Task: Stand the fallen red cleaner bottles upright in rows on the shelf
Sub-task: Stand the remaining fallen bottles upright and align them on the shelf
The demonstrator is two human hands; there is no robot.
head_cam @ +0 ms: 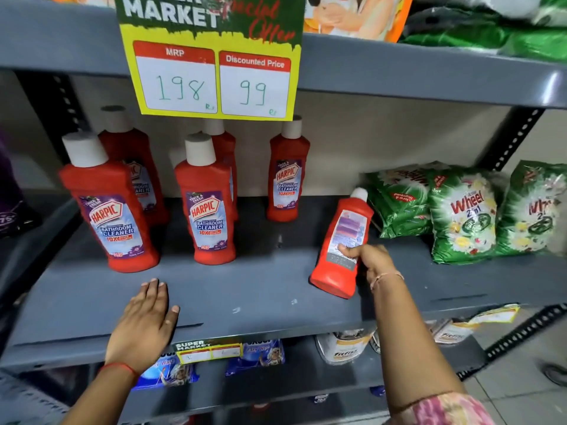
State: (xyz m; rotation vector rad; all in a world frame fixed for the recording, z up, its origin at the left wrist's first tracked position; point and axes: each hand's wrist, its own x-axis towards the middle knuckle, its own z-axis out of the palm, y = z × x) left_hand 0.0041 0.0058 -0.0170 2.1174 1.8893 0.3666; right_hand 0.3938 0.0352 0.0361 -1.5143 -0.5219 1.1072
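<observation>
Several red cleaner bottles with white caps stand upright on the grey shelf point(260, 289): one at the front left point(107, 207), one behind it point(132, 157), one in the middle point(207, 207) with another behind it point(225, 148), and one further back to the right point(287, 176). My right hand point(369, 259) grips a tilted red bottle point(343, 240) low on its side, back label facing me, cap leaning away to the right, its base close to the shelf. My left hand point(147, 314) lies flat, palm down, on the shelf's front part, fingers together, holding nothing.
Green detergent packs point(460, 213) lie stacked at the right of the shelf, close to the tilted bottle's cap. A yellow price card point(214, 78) hangs from the shelf above point(429, 72). Blue sachets point(257, 354) and jars point(343, 348) fill the shelf below.
</observation>
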